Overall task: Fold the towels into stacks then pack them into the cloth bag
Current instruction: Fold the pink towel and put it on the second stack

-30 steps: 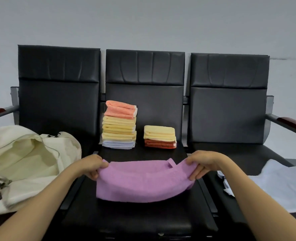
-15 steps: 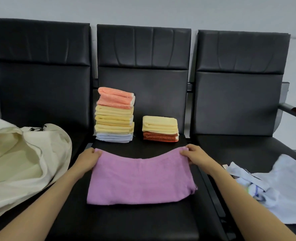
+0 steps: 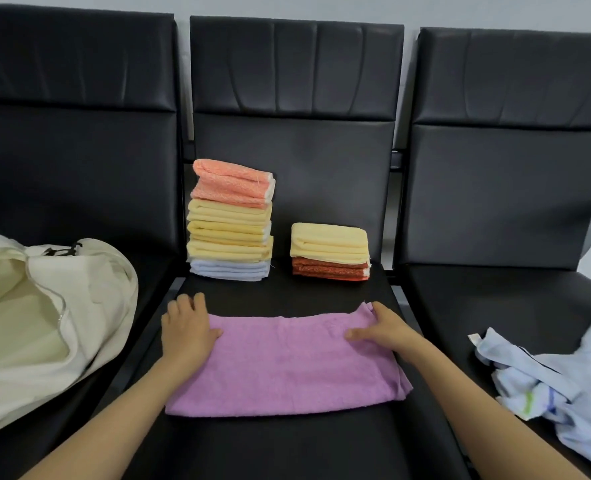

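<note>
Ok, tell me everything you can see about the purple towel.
The purple towel is terry-looking cloth, folded into a wide rectangle, with layered edges showing at its right end. It lies flat on the black middle seat, nearer the person than the tall stack and the short stack, touching neither. The left hand rests on its left end, the right hand on its far right corner.

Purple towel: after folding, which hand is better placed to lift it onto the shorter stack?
Right, probably. The right hand rests on the right end of the purple towel, and the shorter stack sits beyond that end. The left hand rests at the left end, in front of the taller stack.
</note>
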A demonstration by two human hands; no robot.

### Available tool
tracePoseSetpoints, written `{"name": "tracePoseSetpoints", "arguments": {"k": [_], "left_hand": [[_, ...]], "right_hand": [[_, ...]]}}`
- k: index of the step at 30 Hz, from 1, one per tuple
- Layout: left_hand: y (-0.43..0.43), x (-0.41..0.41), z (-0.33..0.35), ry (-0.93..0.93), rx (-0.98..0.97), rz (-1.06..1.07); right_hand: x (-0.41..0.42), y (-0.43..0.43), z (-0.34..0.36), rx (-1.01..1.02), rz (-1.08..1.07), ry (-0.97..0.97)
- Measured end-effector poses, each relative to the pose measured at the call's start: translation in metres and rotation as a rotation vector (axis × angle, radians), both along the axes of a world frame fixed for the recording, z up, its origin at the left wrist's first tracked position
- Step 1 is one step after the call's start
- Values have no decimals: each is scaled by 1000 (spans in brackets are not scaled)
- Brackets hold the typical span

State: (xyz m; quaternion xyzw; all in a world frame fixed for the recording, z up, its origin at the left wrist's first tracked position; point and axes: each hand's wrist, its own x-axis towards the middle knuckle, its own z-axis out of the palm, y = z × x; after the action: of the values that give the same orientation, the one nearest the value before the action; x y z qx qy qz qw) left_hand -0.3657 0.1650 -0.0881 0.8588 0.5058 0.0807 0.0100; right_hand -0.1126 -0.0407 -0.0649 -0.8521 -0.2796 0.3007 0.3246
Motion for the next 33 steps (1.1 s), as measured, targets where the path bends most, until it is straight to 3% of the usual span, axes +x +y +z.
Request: {"name": "tracePoseSetpoints", "arguments": {"k": [2,3,5,8,10,12,13,15,17,22,26,29,33], "left_hand": [[-12,8,-4,-108,157,-170],[-23,15,-4,-214,92,-291],[-56,33,-1,-415,-334,-417],[-92,55,6,-765,-1069,-291],[-92,60,3,-801,-1224,-232],[-88,56,-1,-759,-1220,-247],[-87,54,-2,-751,-1196,-255],[-86,53,-7,-747,-1149,-267],[-91,52,-7,-768,-1146,-305],[-88,50,-9,-609,-939,-490],[-88,51,-6,-594,-1023,-479],[-86,49,-5,-621,-1123,-441],[-85,52,-3,-581,-1127,-403]], "right_hand": [[-3,1,-2,5,40,-27],[-6,2,-1,20,78,-58],[-17,4,7,80,186,-123],[-40,2,23,84,486,-126],[-55,-4,31,9,677,-20],[-62,-9,32,48,639,136],[-61,-10,31,106,563,107],[-52,-12,25,147,446,-194],[-47,-14,19,106,481,-369],[-60,-12,12,69,633,-287],[-71,-2,7,56,495,-234],[-74,5,9,-56,345,-322],[-73,5,13,-74,430,-363]]}}
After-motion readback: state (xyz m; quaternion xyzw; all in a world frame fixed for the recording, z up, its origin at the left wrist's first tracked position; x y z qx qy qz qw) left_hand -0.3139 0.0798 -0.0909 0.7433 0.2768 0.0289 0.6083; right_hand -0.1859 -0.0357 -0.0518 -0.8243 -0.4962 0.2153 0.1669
